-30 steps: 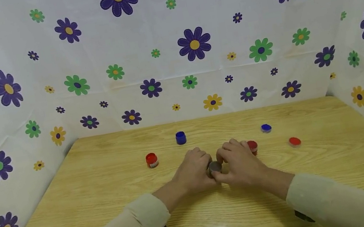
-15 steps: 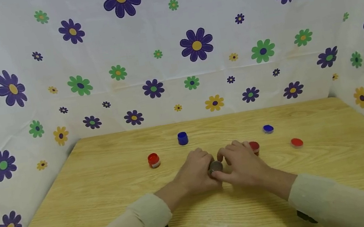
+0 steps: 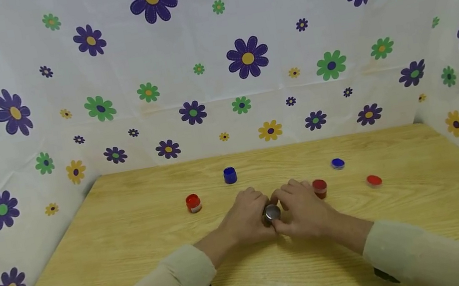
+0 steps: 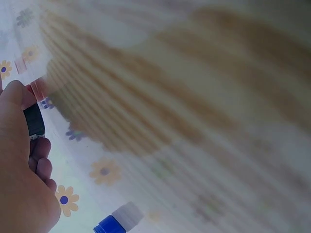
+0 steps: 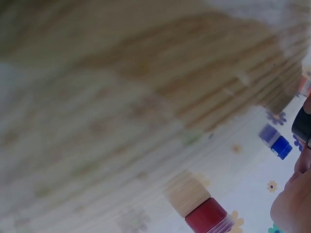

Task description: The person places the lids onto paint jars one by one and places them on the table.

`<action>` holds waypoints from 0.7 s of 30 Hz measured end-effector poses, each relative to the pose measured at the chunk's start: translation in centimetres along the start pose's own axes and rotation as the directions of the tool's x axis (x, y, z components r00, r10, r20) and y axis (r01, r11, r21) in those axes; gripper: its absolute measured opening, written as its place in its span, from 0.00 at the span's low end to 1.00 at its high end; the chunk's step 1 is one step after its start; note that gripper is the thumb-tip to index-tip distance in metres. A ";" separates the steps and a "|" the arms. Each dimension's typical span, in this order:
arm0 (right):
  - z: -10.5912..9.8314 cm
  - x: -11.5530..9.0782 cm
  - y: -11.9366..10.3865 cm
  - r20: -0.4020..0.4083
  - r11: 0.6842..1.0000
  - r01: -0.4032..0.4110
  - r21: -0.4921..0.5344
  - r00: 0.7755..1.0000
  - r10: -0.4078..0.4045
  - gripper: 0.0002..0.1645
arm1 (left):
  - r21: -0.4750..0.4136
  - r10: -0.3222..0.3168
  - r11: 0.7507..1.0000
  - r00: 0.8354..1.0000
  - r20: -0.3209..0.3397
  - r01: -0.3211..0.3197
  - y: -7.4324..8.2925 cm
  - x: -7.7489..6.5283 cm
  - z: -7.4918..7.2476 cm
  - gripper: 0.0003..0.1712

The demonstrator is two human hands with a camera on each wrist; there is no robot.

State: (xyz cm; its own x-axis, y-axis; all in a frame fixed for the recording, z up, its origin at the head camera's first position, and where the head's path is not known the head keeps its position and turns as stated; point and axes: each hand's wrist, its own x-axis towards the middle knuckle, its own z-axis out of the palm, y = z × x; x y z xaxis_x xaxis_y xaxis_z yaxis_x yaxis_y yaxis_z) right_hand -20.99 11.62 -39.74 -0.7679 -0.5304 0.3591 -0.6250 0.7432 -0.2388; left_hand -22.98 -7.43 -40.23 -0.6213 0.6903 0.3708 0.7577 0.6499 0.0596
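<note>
A small black paint jar (image 3: 272,213) with a greyish top stands between both hands near the middle of the table in the head view. My left hand (image 3: 247,218) grips it from the left, fingers curled round its side. From the right, my right hand (image 3: 302,208) holds the top, index finger at the far edge and thumb at the near edge. In the left wrist view the jar's dark side (image 4: 35,121) shows between thumb and fingers. Just beyond the right hand sits a dark red paint jar (image 3: 320,188) with its lid on.
An uncapped red jar (image 3: 193,203) stands left of the hands, an uncapped blue jar (image 3: 230,176) behind them. To the right lie a blue lid (image 3: 338,164) and a red lid (image 3: 374,181) on the wooden table (image 3: 127,241). A flowered cloth (image 3: 193,32) encloses the back and sides.
The right thumb has slid from over the black jar's top to its near edge, leaving more of the top showing. The left hand keeps its grip; the other jars and lids stay put.
</note>
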 end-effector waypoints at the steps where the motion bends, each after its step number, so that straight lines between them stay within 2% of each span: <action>1: 0.0 0.0 0.0 0.000 1.000 -0.001 -0.002 1.000 0.001 0.19 | 0.005 -0.002 1.000 1.000 0.003 0.002 0.0 0.0 0.0 0.18; 6: 0.0 0.1 -0.1 -0.004 1.000 -0.009 -0.020 1.000 0.009 0.17 | 0.022 -0.001 1.000 1.000 0.007 0.001 0.2 0.0 -0.3 0.19; 14: 0.1 0.0 -0.1 0.022 0.999 -0.042 -0.025 0.999 0.042 0.17 | 0.049 -0.036 0.998 0.997 0.071 0.032 0.5 0.1 -0.3 0.20; 21: 0.0 0.0 -0.1 0.022 0.998 -0.044 -0.042 0.999 0.045 0.18 | 0.038 -0.037 0.999 0.995 0.094 0.034 0.6 0.1 -0.3 0.21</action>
State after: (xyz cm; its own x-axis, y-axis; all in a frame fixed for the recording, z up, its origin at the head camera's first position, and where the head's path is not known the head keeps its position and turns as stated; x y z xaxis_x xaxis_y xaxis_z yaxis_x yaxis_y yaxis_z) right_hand -20.89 11.53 -39.76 -0.7984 -0.5051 0.3278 -0.5838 0.7825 -0.2163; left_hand -22.50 -7.07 -39.89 -0.6649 0.6926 0.2796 0.7283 0.6843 0.0367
